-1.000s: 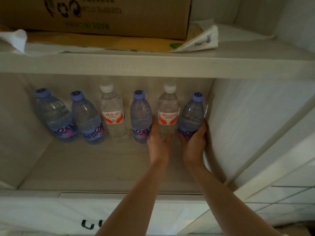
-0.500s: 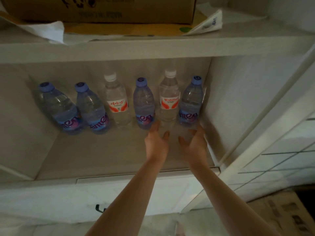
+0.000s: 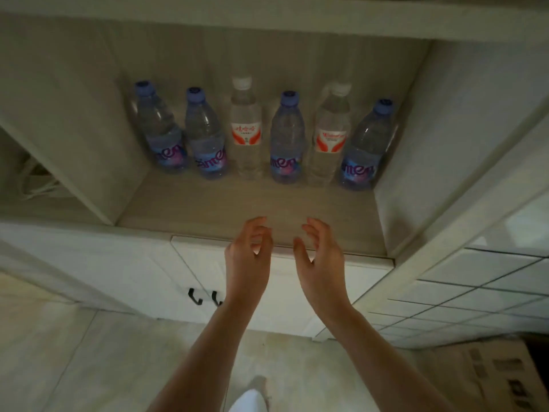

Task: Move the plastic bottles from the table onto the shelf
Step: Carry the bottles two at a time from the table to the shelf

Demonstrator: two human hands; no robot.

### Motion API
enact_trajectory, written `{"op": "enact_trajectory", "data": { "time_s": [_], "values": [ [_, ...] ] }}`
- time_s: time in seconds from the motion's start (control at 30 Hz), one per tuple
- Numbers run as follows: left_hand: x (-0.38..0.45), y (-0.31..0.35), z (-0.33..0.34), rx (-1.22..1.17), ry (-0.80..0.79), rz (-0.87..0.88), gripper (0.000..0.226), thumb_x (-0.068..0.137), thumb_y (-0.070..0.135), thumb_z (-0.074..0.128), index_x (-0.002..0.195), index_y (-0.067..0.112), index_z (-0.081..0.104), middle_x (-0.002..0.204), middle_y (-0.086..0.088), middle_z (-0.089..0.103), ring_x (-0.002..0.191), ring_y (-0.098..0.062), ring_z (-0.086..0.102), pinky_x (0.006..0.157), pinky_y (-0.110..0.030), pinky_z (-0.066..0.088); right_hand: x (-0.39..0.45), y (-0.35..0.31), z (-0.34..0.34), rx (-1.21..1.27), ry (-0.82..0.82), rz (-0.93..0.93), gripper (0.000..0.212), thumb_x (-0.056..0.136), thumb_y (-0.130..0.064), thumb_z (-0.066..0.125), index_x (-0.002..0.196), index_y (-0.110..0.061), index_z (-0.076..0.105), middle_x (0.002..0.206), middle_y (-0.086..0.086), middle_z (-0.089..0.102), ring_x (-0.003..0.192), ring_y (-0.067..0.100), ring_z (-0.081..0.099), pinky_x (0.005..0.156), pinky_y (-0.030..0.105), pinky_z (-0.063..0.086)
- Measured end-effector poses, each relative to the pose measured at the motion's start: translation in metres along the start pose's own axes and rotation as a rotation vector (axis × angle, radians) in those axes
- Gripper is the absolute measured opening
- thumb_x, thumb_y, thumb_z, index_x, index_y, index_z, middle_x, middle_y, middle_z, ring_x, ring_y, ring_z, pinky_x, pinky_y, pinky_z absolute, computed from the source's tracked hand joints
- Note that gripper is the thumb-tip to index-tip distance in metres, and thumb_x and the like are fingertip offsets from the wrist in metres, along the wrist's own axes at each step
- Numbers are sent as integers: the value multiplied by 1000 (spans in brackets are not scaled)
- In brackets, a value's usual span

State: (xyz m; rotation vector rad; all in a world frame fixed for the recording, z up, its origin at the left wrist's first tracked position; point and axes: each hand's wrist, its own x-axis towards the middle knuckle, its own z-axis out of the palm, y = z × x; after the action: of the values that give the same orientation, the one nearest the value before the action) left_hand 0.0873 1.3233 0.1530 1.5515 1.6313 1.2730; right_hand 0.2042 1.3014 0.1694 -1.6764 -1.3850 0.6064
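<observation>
Several plastic water bottles stand upright in a row at the back of the shelf (image 3: 208, 206). Some have blue caps and purple labels, such as the rightmost bottle (image 3: 364, 147) and the leftmost bottle (image 3: 160, 132). Two are clear with white caps and red labels: one (image 3: 246, 129) left of centre, one (image 3: 329, 135) right of centre. My left hand (image 3: 248, 257) and my right hand (image 3: 319, 257) hover side by side at the shelf's front edge, fingers curled apart, holding nothing and well clear of the bottles.
White cabinet doors with black handles (image 3: 205, 297) sit below the shelf. A shelf side wall (image 3: 416, 162) rises on the right, with tiled wall (image 3: 475, 292) beyond it. Cords (image 3: 32, 185) lie in the left compartment. A cardboard box (image 3: 499, 379) lies on the floor lower right.
Both hands let go of the two rightmost bottles and drew back toward the shelf's front edge. The view tilted down, showing cabinet doors and floor.
</observation>
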Motion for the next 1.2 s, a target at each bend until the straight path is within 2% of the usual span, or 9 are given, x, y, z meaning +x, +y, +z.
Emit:
{"op": "enact_trajectory", "data": {
  "time_s": [0.13,0.27,0.37,0.43,0.67,0.87,0.93,1.07,1.2],
  "values": [
    [-47,-14,-19,46,106,-98,23,93,11,59,114,19,63,93,13,68,85,5,62,71,-5,49,-33,2,4,-10,-129,-93,39,94,-27,55,131,-18,46,129,-3,58,118,10,55,106,30,43],
    [-108,-26,-40,40,269,-230,21,91,10,59,108,21,64,93,6,73,85,-4,68,72,-22,57,-66,8,6,-3,-299,-195,39,95,-30,53,132,-18,49,131,-5,58,119,9,55,107,28,42],
    [-165,-27,-61,64,415,-300,19,90,7,60,102,21,65,89,6,74,81,-4,68,67,-12,52,-99,11,4,37,-449,-288,37,95,-27,53,130,-15,50,130,-2,59,118,9,55,102,20,40],
    [-214,-26,-79,84,544,-369,21,89,5,60,101,22,65,84,9,73,77,-1,68,64,-9,49,-131,8,4,72,-574,-356,35,95,-22,54,128,-11,52,125,1,61,115,11,57,101,21,42],
    [-346,-16,-121,189,796,-518,21,88,6,64,95,26,66,79,11,72,72,1,67,61,-8,48,-222,-5,8,111,-874,-482,33,92,-15,56,125,-10,54,115,0,65,109,10,59,97,22,42],
    [-477,-9,-156,266,1054,-676,11,89,14,64,98,20,69,80,8,73,73,0,68,68,-23,56,-330,-26,14,115,-1148,-678,32,91,-13,56,123,-9,55,111,0,65,104,9,60,93,15,41],
    [-522,-5,-165,273,1145,-727,11,89,14,64,98,19,69,80,7,72,73,0,67,67,-21,55,-376,-27,17,95,-1236,-742,32,91,-12,58,122,-10,55,109,0,64,101,8,60,90,10,40],
    [-612,6,-180,293,1299,-830,11,89,12,64,98,18,68,79,9,71,76,2,65,63,-7,48,-473,-25,17,64,-1424,-848,32,91,-15,59,122,-11,55,109,1,65,99,6,59,91,19,45],
    [-706,22,-193,305,1407,-963,10,90,17,63,98,22,67,82,13,71,74,2,65,65,-8,47,-570,-26,5,59,-1590,-950,33,90,-15,60,122,-9,55,110,1,65,99,8,60,89,18,41]
  ]
}}
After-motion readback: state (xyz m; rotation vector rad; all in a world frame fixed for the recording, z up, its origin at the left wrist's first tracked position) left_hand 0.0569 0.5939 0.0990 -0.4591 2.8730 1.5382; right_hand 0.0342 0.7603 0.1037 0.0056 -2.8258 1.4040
